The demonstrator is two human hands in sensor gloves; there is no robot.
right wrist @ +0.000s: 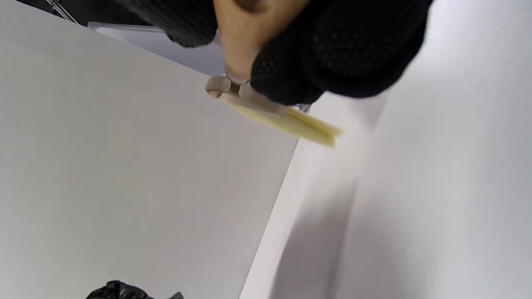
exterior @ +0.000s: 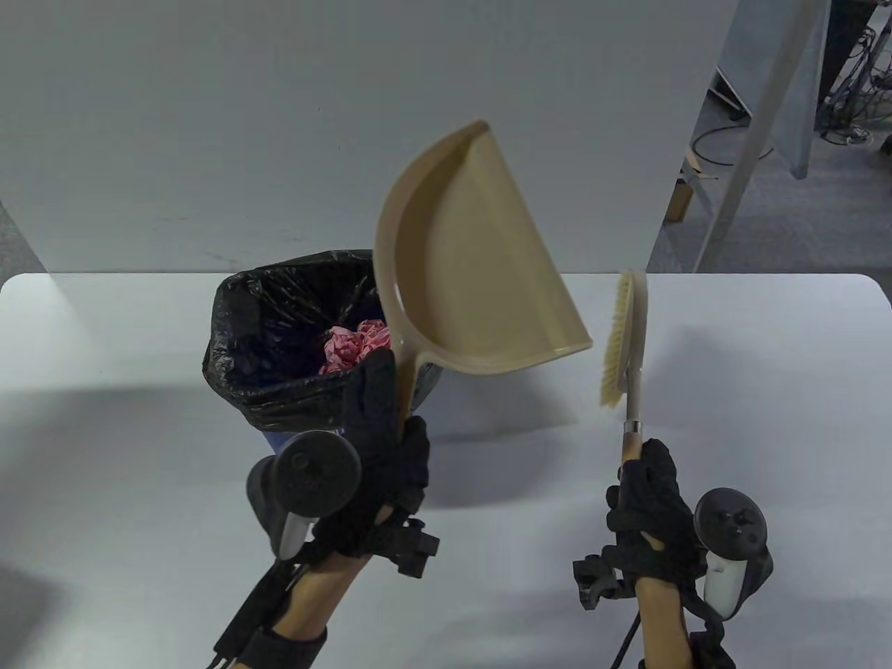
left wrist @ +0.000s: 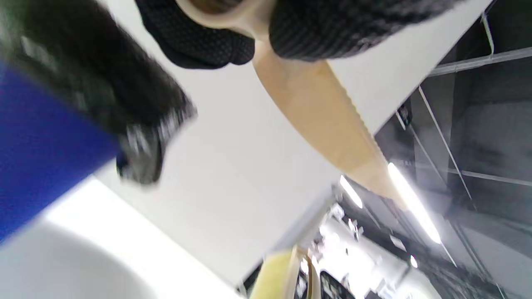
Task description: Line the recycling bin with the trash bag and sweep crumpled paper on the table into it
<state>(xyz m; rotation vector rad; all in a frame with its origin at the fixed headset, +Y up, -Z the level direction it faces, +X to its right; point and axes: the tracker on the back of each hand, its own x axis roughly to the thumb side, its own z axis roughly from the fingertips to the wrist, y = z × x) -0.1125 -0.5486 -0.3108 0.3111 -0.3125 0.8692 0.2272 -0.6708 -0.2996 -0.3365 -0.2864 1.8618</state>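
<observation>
The white surface (exterior: pixel 104 418) lies under both hands and carries a blue bin (left wrist: pixel 37 141) lined with a black trash bag (exterior: pixel 279 334). The bin stands just beyond and slightly left of the left hand's fingers (exterior: pixel 380 397), its bag folded over the rim. Inside it, a little past those fingertips, sits pink crumpled paper (exterior: pixel 355 345).

The tan dustpan (exterior: pixel 474 279) rises up and away from the left hand (exterior: pixel 376 481), tilted on edge with its open pan facing right and its back edge over the bin's right rim. The left fingers are curled round its handle, which comes out of the fist and widens into the pan just above the knuckles.

The brush (exterior: pixel 624 341) stands nearly upright above the right hand (exterior: pixel 651 509), clear of the surface, its pale bristles (right wrist: pixel 303 126) pointing left toward the dustpan's lip, near it but apart. The right hand's fingers (right wrist: pixel 332 54) are wrapped tightly round the wooden handle's lower end, with the metal collar and brush head just beyond the fingertips.
</observation>
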